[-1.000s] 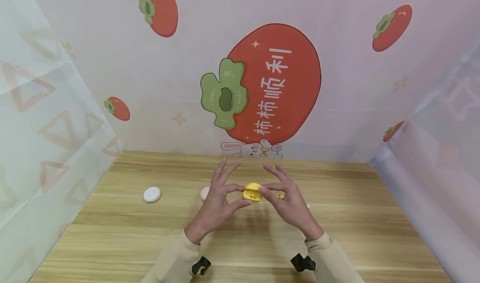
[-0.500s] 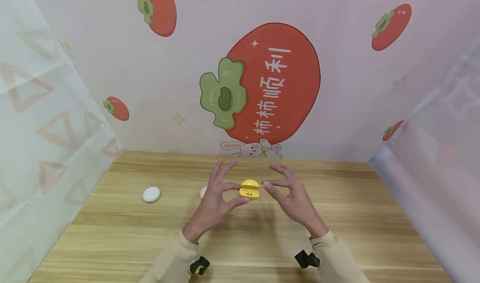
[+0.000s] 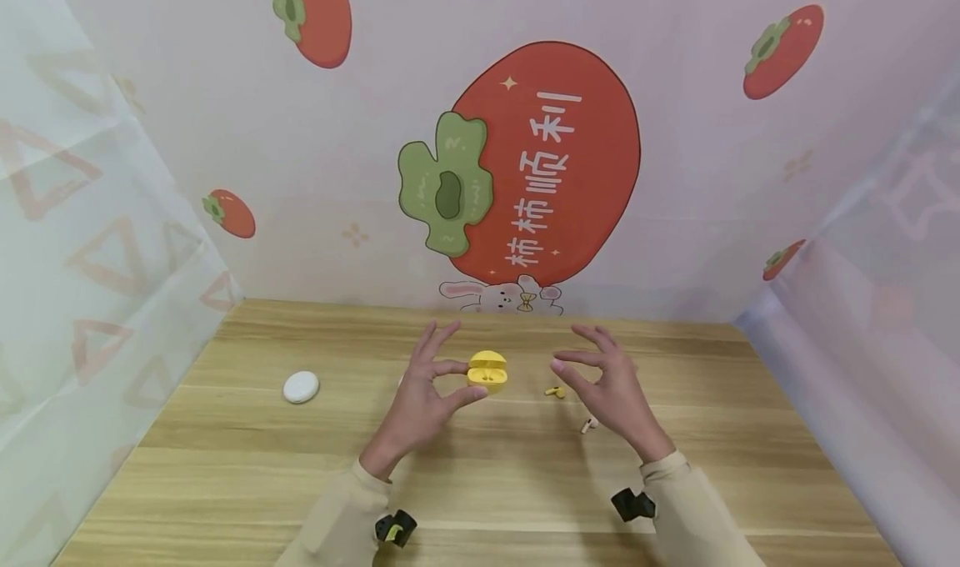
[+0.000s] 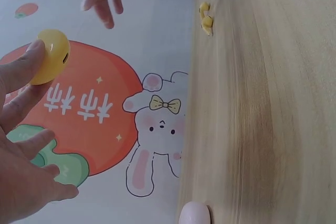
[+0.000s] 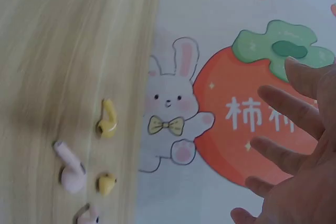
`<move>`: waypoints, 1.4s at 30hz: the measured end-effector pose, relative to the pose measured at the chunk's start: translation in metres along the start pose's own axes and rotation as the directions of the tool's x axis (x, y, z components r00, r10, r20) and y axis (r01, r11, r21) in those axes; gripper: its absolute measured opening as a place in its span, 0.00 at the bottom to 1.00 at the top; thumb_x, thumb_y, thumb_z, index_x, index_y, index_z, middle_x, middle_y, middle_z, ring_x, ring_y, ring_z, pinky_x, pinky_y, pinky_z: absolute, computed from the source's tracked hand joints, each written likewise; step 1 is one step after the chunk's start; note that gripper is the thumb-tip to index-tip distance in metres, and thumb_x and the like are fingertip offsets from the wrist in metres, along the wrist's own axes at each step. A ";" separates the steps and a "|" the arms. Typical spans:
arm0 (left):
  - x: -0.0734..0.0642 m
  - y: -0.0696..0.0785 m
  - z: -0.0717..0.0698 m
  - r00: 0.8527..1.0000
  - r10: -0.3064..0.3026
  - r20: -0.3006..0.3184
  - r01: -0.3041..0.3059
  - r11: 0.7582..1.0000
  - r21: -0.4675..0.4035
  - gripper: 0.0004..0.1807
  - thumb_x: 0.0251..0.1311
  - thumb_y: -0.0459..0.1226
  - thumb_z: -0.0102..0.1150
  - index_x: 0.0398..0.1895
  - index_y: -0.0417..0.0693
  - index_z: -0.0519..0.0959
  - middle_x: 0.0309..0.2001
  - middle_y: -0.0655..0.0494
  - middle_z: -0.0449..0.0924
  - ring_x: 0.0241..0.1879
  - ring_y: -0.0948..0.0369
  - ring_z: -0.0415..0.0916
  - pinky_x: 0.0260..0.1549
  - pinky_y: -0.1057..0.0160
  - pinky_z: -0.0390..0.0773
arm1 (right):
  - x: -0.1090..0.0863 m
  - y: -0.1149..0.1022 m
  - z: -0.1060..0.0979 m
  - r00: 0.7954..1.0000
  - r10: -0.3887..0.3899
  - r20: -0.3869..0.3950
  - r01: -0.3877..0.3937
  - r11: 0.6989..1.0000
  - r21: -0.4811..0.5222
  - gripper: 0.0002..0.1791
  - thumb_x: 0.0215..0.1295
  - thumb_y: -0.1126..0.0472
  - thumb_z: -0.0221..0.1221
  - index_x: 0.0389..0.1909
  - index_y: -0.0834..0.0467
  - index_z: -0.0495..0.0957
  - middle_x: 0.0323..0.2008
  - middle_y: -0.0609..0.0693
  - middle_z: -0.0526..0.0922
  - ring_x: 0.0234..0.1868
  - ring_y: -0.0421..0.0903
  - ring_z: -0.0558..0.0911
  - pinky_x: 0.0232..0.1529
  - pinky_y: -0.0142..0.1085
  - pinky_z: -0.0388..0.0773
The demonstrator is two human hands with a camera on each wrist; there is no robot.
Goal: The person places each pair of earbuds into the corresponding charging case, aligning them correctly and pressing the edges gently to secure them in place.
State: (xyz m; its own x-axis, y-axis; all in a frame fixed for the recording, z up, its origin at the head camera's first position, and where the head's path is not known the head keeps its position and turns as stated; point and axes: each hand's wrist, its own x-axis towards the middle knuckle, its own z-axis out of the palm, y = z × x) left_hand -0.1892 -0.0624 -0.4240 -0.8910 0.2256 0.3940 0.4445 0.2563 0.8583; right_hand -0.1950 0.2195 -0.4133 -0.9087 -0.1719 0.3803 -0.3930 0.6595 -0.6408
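My left hand [image 3: 415,404] pinches a yellow earbud charging case [image 3: 487,373] between thumb and fingers, above the table. Its lid is raised, showing the slots inside in the head view; the left wrist view shows its smooth outer shell. Off to the right, my right hand [image 3: 611,388] is in the air with nothing in it, its fingers spread in the right wrist view. Below it on the table lie a yellow earbud [image 3: 556,392] and a pale pink earbud [image 3: 589,424]. The right wrist view also shows a second yellow earbud [image 5: 106,183] and another pink one [image 5: 88,216].
A white round case [image 3: 301,387] lies on the wooden table [image 3: 480,500] at the left. A pale pink case [image 4: 195,214], mostly hidden behind my left hand in the head view, rests near the back. Printed cloth walls [image 3: 360,150] enclose the back and sides.
My right hand has come away from the yellow case and moved right, uncovering earbuds on the table. The case's lid now stands wider apart. My left hand has shifted slightly left with the case.
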 end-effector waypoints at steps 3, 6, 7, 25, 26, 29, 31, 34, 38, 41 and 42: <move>0.000 -0.001 0.000 1.000 -0.023 0.001 0.023 0.999 -0.023 0.14 0.52 0.36 0.78 0.38 0.35 0.88 0.76 0.48 0.60 0.79 0.43 0.36 0.67 0.24 0.40 | 0.000 0.007 0.000 1.000 -0.013 -0.009 0.012 0.998 -0.069 0.15 0.65 0.56 0.70 0.48 0.61 0.88 0.68 0.64 0.71 0.74 0.68 0.54 0.61 0.75 0.41; 0.001 -0.002 0.000 0.999 -0.041 0.001 0.041 0.999 -0.030 0.13 0.53 0.36 0.78 0.38 0.36 0.88 0.77 0.48 0.60 0.79 0.43 0.36 0.67 0.24 0.39 | 0.000 0.015 0.003 1.000 -0.015 -0.004 0.015 0.987 -0.160 0.16 0.62 0.57 0.71 0.47 0.62 0.88 0.68 0.65 0.70 0.74 0.69 0.54 0.60 0.74 0.43; 0.001 -0.002 0.000 0.999 -0.047 0.000 0.047 0.998 -0.031 0.13 0.53 0.36 0.78 0.38 0.36 0.88 0.77 0.48 0.60 0.79 0.44 0.36 0.67 0.24 0.39 | 0.000 0.018 0.004 1.000 -0.013 0.003 0.013 0.981 -0.193 0.16 0.62 0.57 0.72 0.46 0.62 0.88 0.68 0.66 0.70 0.74 0.69 0.53 0.60 0.73 0.44; 0.004 -0.010 0.003 0.995 -0.102 -0.022 0.101 0.994 -0.049 0.12 0.53 0.37 0.78 0.37 0.38 0.89 0.76 0.51 0.61 0.80 0.49 0.37 0.67 0.25 0.38 | 0.009 0.041 0.029 0.964 0.200 0.175 -0.074 0.833 -0.548 0.18 0.52 0.46 0.76 0.38 0.55 0.91 0.70 0.66 0.67 0.75 0.71 0.47 0.61 0.76 0.40; 0.004 -0.010 0.003 0.994 -0.104 -0.022 0.102 0.993 -0.051 0.12 0.53 0.37 0.78 0.37 0.38 0.89 0.76 0.51 0.61 0.80 0.49 0.37 0.67 0.25 0.37 | 0.010 0.041 0.030 0.962 0.209 0.178 -0.077 0.827 -0.557 0.18 0.52 0.46 0.76 0.37 0.55 0.91 0.70 0.66 0.67 0.75 0.71 0.47 0.61 0.76 0.40; 0.004 -0.012 0.004 0.994 -0.109 -0.023 0.108 0.992 -0.058 0.12 0.53 0.37 0.78 0.37 0.38 0.89 0.76 0.51 0.60 0.80 0.50 0.37 0.68 0.26 0.37 | 0.011 0.042 0.032 0.954 0.232 0.190 -0.082 0.812 -0.578 0.16 0.53 0.46 0.76 0.35 0.54 0.92 0.71 0.66 0.67 0.75 0.72 0.46 0.61 0.78 0.40; 0.005 -0.013 0.004 0.993 -0.112 -0.023 0.110 0.992 -0.064 0.12 0.53 0.37 0.78 0.37 0.38 0.89 0.76 0.52 0.61 0.80 0.50 0.37 0.68 0.26 0.37 | 0.012 0.041 0.034 0.950 0.242 0.199 -0.082 0.804 -0.589 0.14 0.54 0.46 0.76 0.32 0.53 0.92 0.71 0.66 0.67 0.75 0.72 0.46 0.61 0.79 0.40; 0.005 -0.014 0.004 0.993 -0.112 -0.026 0.110 0.992 -0.069 0.12 0.53 0.37 0.78 0.37 0.38 0.89 0.76 0.52 0.61 0.80 0.50 0.37 0.68 0.26 0.38 | 0.013 0.040 0.036 0.946 0.247 0.208 -0.079 0.801 -0.594 0.12 0.54 0.48 0.76 0.28 0.52 0.91 0.70 0.66 0.68 0.76 0.72 0.46 0.61 0.79 0.40; 0.005 -0.015 0.005 0.993 -0.111 -0.032 0.109 0.992 -0.067 0.12 0.52 0.37 0.78 0.36 0.39 0.89 0.76 0.53 0.61 0.80 0.50 0.38 0.68 0.27 0.38 | 0.013 0.041 0.040 0.949 0.240 0.205 -0.078 0.808 -0.584 0.10 0.54 0.51 0.76 0.24 0.52 0.90 0.69 0.66 0.69 0.76 0.72 0.46 0.62 0.79 0.39; 0.005 -0.016 0.005 0.993 -0.112 -0.037 0.110 0.992 -0.062 0.12 0.52 0.37 0.78 0.36 0.39 0.89 0.76 0.52 0.62 0.80 0.49 0.38 0.68 0.27 0.39 | 0.013 0.042 0.042 0.955 0.225 0.194 -0.071 0.807 -0.586 0.09 0.54 0.53 0.76 0.24 0.52 0.90 0.69 0.66 0.71 0.76 0.72 0.48 0.62 0.79 0.40; 0.005 -0.016 0.005 0.993 -0.113 -0.038 0.110 0.992 -0.061 0.12 0.52 0.37 0.78 0.36 0.39 0.89 0.76 0.51 0.62 0.80 0.49 0.38 0.68 0.27 0.39 | 0.013 0.042 0.043 0.956 0.221 0.193 -0.068 0.807 -0.587 0.08 0.53 0.53 0.76 0.24 0.52 0.90 0.68 0.65 0.71 0.76 0.72 0.48 0.62 0.79 0.40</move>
State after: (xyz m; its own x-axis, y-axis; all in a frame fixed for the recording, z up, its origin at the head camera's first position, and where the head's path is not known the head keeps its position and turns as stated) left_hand -0.2007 -0.0606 -0.4372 -0.9383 0.1594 0.3069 0.3370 0.2215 0.9151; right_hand -0.2297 0.2139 -0.4639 -0.9827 -0.1597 0.0937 -0.1726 0.9733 -0.1513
